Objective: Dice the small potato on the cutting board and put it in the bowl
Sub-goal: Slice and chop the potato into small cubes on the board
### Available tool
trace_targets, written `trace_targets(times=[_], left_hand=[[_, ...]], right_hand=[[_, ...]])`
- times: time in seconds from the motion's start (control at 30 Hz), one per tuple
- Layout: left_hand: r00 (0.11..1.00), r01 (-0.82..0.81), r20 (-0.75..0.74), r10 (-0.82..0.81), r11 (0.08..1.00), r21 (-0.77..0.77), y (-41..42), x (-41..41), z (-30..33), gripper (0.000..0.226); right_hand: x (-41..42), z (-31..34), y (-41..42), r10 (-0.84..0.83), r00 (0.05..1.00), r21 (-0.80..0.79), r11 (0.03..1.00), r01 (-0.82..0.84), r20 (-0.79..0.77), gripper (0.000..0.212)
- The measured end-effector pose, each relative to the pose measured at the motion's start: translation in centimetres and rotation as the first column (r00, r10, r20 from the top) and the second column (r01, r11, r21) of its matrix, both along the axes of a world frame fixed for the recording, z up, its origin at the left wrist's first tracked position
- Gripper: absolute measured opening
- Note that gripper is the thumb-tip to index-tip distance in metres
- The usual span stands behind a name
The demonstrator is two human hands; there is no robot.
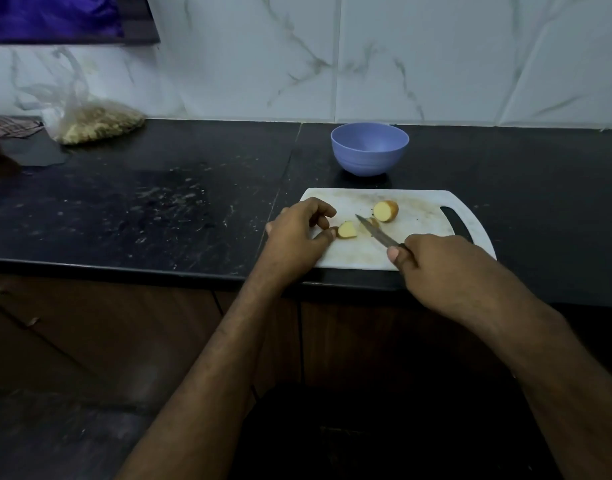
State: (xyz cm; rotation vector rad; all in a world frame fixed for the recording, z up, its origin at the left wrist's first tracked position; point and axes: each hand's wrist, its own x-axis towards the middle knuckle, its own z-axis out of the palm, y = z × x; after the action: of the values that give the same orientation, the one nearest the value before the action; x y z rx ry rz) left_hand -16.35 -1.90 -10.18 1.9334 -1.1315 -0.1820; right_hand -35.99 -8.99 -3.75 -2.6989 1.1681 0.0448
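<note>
Head view, looking down at a dark counter: the left hand [299, 230] has its fingers curled, and its thumb tip touches the near left end of a small potato piece [347, 230], steadying it on the cutting board [418, 233]. Whether the curled fingers also touch the piece cannot be told. The right hand [446, 261] has its fingers and thumb wrapped around the handle of a knife [377, 232]; the thumb lies along the handle near the blade. The blade runs up and to the left from that hand, its tip ending just right of the small piece and in front of a second, partly hidden piece [372, 222]. A larger potato piece [386, 211] lies a little farther up and to the right on the board, its pale cut face turned toward the camera, apart from both hands.

The white board sits right of centre in the frame, its handle cut-out at the right end partly covered by the right hand. Just above it, near the wall, stands a blue-violet bowl [369, 148], upright, with nothing visible inside. The board and bowl rest on the black countertop [159, 202], which shows pale scuffs. At the upper left of the frame lies a clear plastic bag [96, 123] holding pale, grainy contents. A marbled tile wall [436, 57] fills the top of the frame. Brown cabinet fronts [89, 334] run below the counter edge.
</note>
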Motion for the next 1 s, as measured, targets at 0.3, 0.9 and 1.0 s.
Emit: trace_targets(times=[0.3,0.9,1.0], left_hand=[[0.998,-0.064,-0.016,0.064,0.998,0.005,-0.1,-0.1,0.3,0.031],[0.997,-0.019,0.076,0.011,0.994,0.106,0.1,0.1,0.5,0.028],[0.998,0.048,0.044,-0.054,0.989,0.14,0.1,0.7,0.6,0.024]], right_hand=[[1.3,-0.5,1.0,-0.029,0.997,-0.028,0.999,0.027,-0.073,0.037],[1.8,-0.1,1.5,-0.025,1.0,0.063,0.998,0.026,-0.013,0.038],[1.4,0.0,1.5,-0.016,1.0,0.077,0.997,0.018,-0.023,0.036]])
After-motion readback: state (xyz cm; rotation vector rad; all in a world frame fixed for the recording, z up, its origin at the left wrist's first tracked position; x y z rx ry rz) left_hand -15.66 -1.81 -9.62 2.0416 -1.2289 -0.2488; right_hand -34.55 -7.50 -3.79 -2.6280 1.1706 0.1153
